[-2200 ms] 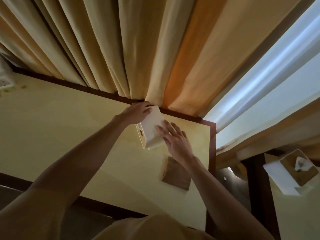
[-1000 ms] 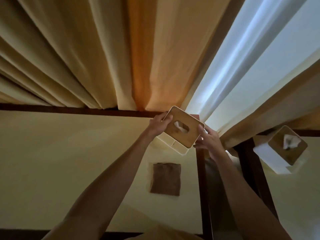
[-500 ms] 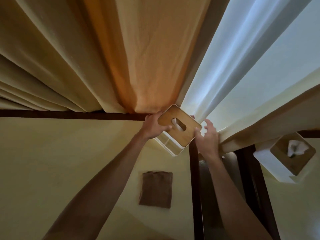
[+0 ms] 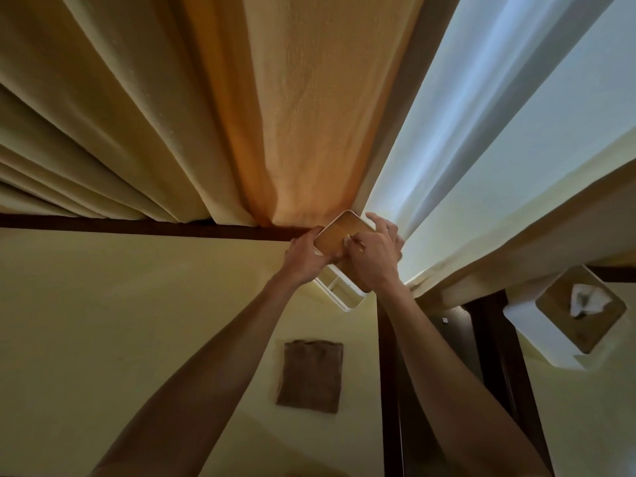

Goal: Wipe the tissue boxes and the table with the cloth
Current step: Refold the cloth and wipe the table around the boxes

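Positioning the tissue box (image 4: 339,237) at the far right corner of the table (image 4: 120,321), both hands on it.

Left hand (image 4: 304,258) grips the box's left edge; right hand (image 4: 373,258) lies over the wooden lid, fingers curled at the slot, apparently pinching a tissue, though this cannot be confirmed. The cloth (image 4: 309,376) lies unheld near the table's right edge, closer to the person. A second box (image 4: 571,313) stands on the adjacent table. Judged step: resetting this box. Next move requires releasing it and picking up the cloth.
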`<act>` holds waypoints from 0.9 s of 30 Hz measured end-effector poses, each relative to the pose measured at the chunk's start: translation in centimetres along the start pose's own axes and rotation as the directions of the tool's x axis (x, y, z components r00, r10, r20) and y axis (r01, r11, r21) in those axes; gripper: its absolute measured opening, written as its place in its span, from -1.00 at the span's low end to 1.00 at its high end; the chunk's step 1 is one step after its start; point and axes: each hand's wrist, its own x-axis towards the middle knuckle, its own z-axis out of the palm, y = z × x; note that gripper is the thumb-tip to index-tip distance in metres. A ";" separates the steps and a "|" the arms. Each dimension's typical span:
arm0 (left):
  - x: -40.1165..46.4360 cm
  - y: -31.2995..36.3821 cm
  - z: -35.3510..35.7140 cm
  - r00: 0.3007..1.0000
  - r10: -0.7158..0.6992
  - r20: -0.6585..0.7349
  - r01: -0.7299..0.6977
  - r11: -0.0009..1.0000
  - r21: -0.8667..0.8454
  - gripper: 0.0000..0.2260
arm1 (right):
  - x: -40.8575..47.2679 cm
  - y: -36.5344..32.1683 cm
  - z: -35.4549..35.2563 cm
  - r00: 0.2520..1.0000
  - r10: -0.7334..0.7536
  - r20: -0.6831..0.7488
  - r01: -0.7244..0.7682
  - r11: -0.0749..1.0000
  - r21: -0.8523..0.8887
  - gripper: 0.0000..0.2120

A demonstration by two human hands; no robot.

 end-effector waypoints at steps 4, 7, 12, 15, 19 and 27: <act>-1.1 1.9 -0.8 0.988 0.126 -0.093 -0.114 0.985 0.130 -0.36 | -1.0 1.2 -1.9 0.998 -0.057 -0.022 0.061 0.974 0.217 -0.75; -1.0 3.4 -0.7 0.975 0.218 -0.040 -0.201 0.946 0.253 -0.56 | -2.0 2.6 -2.5 0.997 -0.077 -0.001 0.074 0.944 0.321 -0.78; -0.1 4.4 -0.3 0.967 0.255 -0.015 -0.239 0.925 0.294 -0.74 | -2.3 3.5 -2.8 0.995 -0.079 -0.061 0.097 0.923 0.373 -0.82; 0.1 4.3 -0.5 0.968 0.248 -0.029 -0.230 0.933 0.277 -0.79 | -2.0 3.3 -2.9 0.993 -0.090 -0.075 0.112 0.919 0.378 -0.81; 0.0 4.2 -0.7 0.968 0.248 -0.033 -0.228 0.929 0.290 -0.81 | -1.6 2.6 -3.0 0.987 -0.117 -0.111 0.149 0.922 0.357 -0.80; -1.7 4.4 -1.4 0.971 0.221 -0.088 -0.198 0.957 0.213 -0.75 | -2.8 2.2 -2.9 0.968 -0.013 -0.252 0.118 0.906 0.407 -0.76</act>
